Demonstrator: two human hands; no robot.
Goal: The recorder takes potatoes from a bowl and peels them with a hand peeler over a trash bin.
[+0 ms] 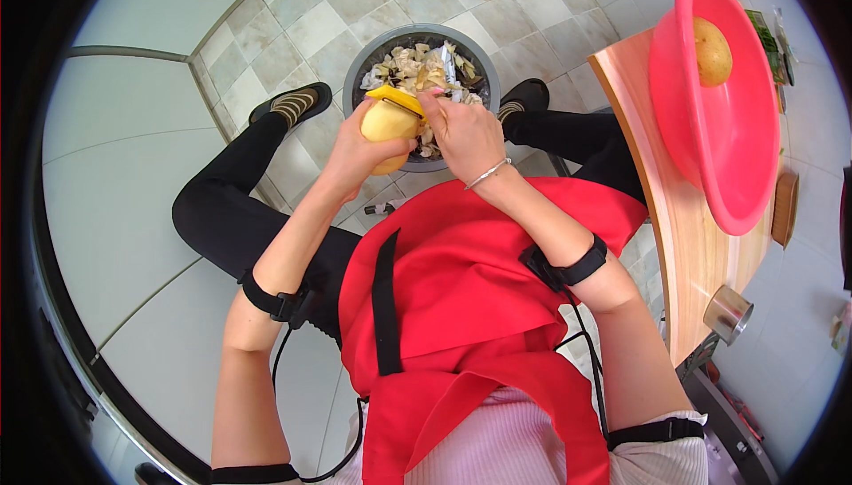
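Note:
A peeled, pale yellow potato (388, 123) is held in my left hand (352, 149), the fingers and thumb wrapped round it. My right hand (464, 133) is closed on a yellow peeler (397, 98), whose head lies across the top of the potato. Both hands are above a grey bin (358, 61) on the floor between my feet. Peelings and scraps (411, 65) fill much of the bin, over a dark liner. My fingers hide part of the peeler's handle.
At the right, a pink basin (744, 143) with one unpeeled potato (712, 52) in it stands on a wooden board (657, 165). A metal cup (728, 314) sits near the board's edge. White cabinet panels (115, 192) line the left side.

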